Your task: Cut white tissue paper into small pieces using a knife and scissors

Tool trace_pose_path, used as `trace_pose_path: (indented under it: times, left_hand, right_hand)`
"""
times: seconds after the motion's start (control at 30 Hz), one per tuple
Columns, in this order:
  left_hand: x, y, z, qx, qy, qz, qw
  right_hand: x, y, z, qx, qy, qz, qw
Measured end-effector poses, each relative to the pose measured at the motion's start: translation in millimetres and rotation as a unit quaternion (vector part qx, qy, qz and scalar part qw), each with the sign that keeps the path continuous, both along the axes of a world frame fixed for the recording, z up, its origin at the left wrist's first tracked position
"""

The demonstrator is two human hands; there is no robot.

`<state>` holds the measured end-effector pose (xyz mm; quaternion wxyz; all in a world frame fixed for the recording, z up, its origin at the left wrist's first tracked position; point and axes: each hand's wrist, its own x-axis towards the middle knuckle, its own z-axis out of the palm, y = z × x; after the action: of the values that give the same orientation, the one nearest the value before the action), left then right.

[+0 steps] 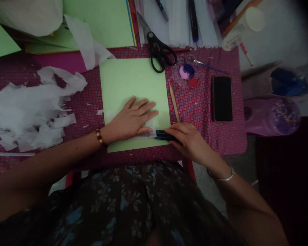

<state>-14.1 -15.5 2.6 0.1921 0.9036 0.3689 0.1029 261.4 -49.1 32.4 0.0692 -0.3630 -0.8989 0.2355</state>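
Note:
My left hand (130,119) lies flat with fingers spread, pressing thin white tissue paper (150,134) onto a pale green sheet (133,78). My right hand (188,140) is closed around a small black-and-blue stapler (166,135), as far as its shape shows. The stapler's front end meets the right edge of the tissue paper, low on the green sheet. Fingers cover much of the stapler. A pencil-like wooden stick (174,102) lies just beyond my right hand. Black-handled scissors (159,51) rest across the sheet's top right corner.
Crumpled white tissue strips (28,112) are heaped at the left. Green sheets (100,24) are stacked at the back. On the right are a palette with paint (186,72), a thin brush (210,66), a dark phone (222,98) and a purple container (261,116) beyond the table edge.

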Motion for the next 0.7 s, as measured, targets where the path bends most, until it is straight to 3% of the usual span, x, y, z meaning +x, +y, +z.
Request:
trace_pose_path:
  times: [0.3,0.5,0.7]
  left_hand:
    - [1,0,0.4,0.006,0.022,0.001,1.0]
    - [1,1,-4.3,0.025,0.046,0.006,0.999]
    - [4,-2,-6.4,-0.003,0.004,0.015,1.0]
  right_hand:
    - [-20,9,5.1,0.002,-0.006,0.046,0.999]
    - [-14,-4,2.5,-0.01,0.01,0.035,0.999]
    - [-9,-20,3.6,-0.02,0.001,0.01,1.0]
